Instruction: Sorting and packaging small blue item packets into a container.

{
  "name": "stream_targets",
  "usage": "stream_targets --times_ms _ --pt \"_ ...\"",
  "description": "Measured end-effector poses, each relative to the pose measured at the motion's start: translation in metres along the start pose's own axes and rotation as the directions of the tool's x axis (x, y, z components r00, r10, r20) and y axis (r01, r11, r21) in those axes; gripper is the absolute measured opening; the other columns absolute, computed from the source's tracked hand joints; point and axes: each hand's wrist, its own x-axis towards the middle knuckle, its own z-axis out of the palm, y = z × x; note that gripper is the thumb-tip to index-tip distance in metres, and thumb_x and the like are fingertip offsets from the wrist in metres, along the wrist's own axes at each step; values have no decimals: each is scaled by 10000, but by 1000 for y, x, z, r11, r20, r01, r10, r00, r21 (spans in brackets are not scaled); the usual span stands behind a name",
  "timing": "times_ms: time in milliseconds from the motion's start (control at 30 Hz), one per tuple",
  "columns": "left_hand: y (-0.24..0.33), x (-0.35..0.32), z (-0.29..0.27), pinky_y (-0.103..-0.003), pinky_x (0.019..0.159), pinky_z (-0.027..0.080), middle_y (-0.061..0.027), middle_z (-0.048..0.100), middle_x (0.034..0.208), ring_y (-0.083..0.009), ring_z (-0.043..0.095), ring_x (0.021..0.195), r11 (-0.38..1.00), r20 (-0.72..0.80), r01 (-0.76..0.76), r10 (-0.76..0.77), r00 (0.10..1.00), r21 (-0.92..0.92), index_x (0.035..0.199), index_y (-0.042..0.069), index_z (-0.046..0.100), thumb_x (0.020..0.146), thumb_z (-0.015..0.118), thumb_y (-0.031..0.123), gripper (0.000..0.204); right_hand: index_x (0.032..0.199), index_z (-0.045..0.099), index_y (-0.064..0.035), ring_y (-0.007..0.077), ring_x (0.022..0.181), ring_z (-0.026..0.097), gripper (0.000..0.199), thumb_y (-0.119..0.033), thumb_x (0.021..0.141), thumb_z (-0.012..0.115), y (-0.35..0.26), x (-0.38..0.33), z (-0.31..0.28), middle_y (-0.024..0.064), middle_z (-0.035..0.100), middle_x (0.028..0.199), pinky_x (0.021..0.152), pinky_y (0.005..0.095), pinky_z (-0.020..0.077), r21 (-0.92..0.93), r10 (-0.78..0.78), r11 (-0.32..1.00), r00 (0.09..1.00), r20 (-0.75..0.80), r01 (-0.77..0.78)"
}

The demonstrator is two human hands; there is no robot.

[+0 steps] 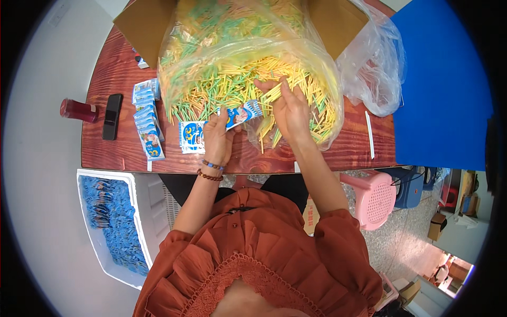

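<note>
A small blue-and-white packet (244,113) is pinched in my left hand (217,138), tilted up toward the right. Next to that hand, a similar packet (191,137) shows at the left; I cannot tell whether it is held or lies on the table. My right hand (293,117) has its thumb and fingers closed on a few thin yellow sticks (271,95). Both hands are at the near side of a large clear plastic bag (248,46), which lies open toward me. Loose yellow, green and orange sticks (211,87) spill from its mouth.
A row of packets (150,138), a black phone (112,117) and a dark red container (78,110) are on the left. Cardboard flaps (143,31) flank the bag. A crumpled plastic bag (372,68) is at right. Below stand a white foam box (138,203) of blue packets and a pink stool (377,201).
</note>
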Motion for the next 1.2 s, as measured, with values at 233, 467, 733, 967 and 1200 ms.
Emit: stream_targets --times_ms 233,467,733,967,1200 --pt "1 0 6 -259 583 503 -8 633 782 -94 596 687 999 -3 -32 32 999 -24 757 93 583 951 588 236 241 1168 413 12 316 1147 546 248 -186 1020 387 10 -16 11 214 639 1025 1074 436 282 -179 -211 960 976 51 217" --pt "0 -3 9 -245 646 533 -2 636 812 -84 610 719 997 -34 -65 64 997 -37 771 90 584 960 571 212 225 1117 460 -4 246 1232 478 249 -222 1030 378 15 -29 34 159 623 1129 1061 380 325 -205 -97 974 995 -22 91" --pt "-2 -6 23 -271 687 539 -10 659 883 -100 634 785 982 -43 -90 84 996 -167 892 83 619 979 533 224 187 1297 436 4 269 1385 281 361 -222 1022 374 35 -27 29 133 496 1353 1123 388 223 -483 -255 822 954 160 301" --pt "-1 -5 23 -316 768 515 -59 654 1014 -153 623 893 962 83 -76 101 991 -262 1031 36 600 993 497 264 253 1394 348 32 260 1400 257 464 -236 1017 375 28 -27 23 155 387 1443 1136 372 196 -599 -172 738 945 277 310" --pt "2 3 10 -349 797 509 -88 647 1046 -182 617 942 919 143 1 60 988 -395 1047 11 599 995 485 278 295 1413 340 36 230 1379 303 486 -247 1019 364 10 -28 31 157 374 1459 1141 358 192 -631 -80 699 914 399 336"
